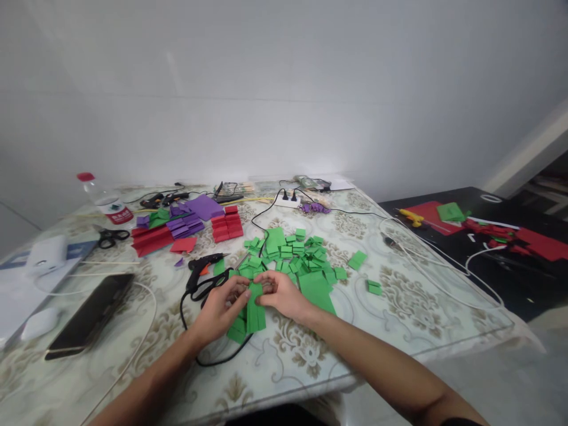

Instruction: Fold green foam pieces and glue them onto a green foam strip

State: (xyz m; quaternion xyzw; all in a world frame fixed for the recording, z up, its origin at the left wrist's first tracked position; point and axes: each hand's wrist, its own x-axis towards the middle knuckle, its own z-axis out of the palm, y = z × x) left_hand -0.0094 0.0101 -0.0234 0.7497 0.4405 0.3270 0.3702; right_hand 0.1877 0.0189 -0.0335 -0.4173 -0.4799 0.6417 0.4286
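Observation:
Between my two hands is a creased strip of green paper [255, 312]. My left hand [225, 306] pinches its left edge near the top, and my right hand [280, 294] grips the upper right edge with thumb and fingers. Another folded green piece [236, 329] lies under the strip's lower left side. Just beyond my hands spreads a heap of small folded green paper pieces [306, 254]. A larger green sheet [317, 290] rests beside my right wrist. Black-handled scissors [208, 285] and a black glue gun [202, 267] lie by my left hand.
A phone [91, 316], a white charging case [41, 323] and a red-capped bottle [109, 204] stand or lie at left. Behind are purple paper [204, 208], red paper [227, 226] and a power strip [287, 202]. White cables [426, 266] cross the right side toward a black table [465, 204].

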